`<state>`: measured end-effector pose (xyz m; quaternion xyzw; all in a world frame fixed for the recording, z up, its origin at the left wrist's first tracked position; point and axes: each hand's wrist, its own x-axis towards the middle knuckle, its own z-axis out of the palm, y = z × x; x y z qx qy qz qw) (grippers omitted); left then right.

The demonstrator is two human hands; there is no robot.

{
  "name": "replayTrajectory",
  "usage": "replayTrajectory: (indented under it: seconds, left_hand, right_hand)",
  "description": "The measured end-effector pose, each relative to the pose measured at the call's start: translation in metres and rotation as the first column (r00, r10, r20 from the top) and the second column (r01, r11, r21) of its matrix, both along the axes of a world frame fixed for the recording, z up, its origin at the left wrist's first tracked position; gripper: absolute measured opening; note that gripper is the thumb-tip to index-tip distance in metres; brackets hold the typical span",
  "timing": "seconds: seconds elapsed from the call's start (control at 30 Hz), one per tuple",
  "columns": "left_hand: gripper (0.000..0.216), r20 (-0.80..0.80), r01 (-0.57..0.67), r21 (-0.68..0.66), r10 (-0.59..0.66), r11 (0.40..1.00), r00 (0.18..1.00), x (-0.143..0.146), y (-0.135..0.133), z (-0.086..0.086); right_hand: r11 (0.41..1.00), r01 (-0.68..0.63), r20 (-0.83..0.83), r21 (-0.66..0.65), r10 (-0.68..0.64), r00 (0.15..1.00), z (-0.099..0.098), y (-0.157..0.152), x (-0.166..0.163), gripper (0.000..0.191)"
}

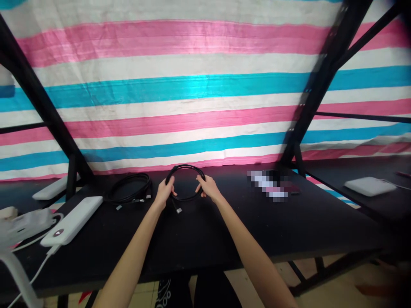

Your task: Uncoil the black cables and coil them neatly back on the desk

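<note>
A black cable [186, 166] is wound into a round loop between my two hands, over the middle of the table. My left hand [165, 191] is closed on the left side of the loop, and my right hand [207, 187] grips its right side. One end of this cable, with a silvery connector [179, 210], sticks out below the loop near my left hand. To the left lies a second coiled black cable [128, 199], its light-coloured plugs [138, 200] at the front of the coil.
On the black table [224, 239], a white power bank [73, 222] with a plugged-in cord lies left, beside a white power strip [28, 224]. A pixelated patch [269, 185] covers items at right. Black frame posts [308, 107] flank a striped sheet [192, 85] behind.
</note>
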<state>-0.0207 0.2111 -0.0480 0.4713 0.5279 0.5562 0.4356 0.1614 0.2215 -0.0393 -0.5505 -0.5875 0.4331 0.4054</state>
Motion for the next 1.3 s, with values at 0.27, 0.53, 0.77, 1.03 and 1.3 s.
replayTrajectory:
  seconds: [0.27, 0.53, 0.77, 1.03, 1.3]
  left_hand:
    - [0.033, -0.233, 0.145, -0.242, -0.203, 0.959, 0.951, 0.010, -0.004, -0.004]
    - [0.028, -0.274, 0.224, -0.317, -0.315, 0.922, 0.909, 0.011, -0.006, -0.004]
    - [0.034, -0.264, 0.247, -0.356, -0.351, 0.901, 0.899, 0.004, -0.006, 0.000]
    - [0.050, -0.227, 0.245, -0.340, -0.332, 0.908, 0.916, 0.005, -0.007, 0.000]
    - [0.021, -0.237, 0.288, -0.353, -0.382, 0.890, 0.893, 0.007, -0.010, 0.004]
  right_hand:
    - [0.984, 0.181, 0.122, 0.005, -0.180, 0.976, -0.008, 0.012, 0.014, 0.030]
    - [0.959, 0.264, 0.317, 0.100, -0.282, 0.906, -0.018, 0.016, 0.023, 0.028]
    - [0.941, 0.299, 0.434, 0.161, -0.340, 0.834, -0.020, 0.018, 0.025, 0.033]
    - [0.930, 0.325, 0.517, 0.173, -0.367, 0.773, -0.019, 0.015, 0.023, 0.041]
    - [0.942, 0.275, 0.577, 0.191, -0.334, 0.745, -0.026, 0.019, 0.027, 0.033]
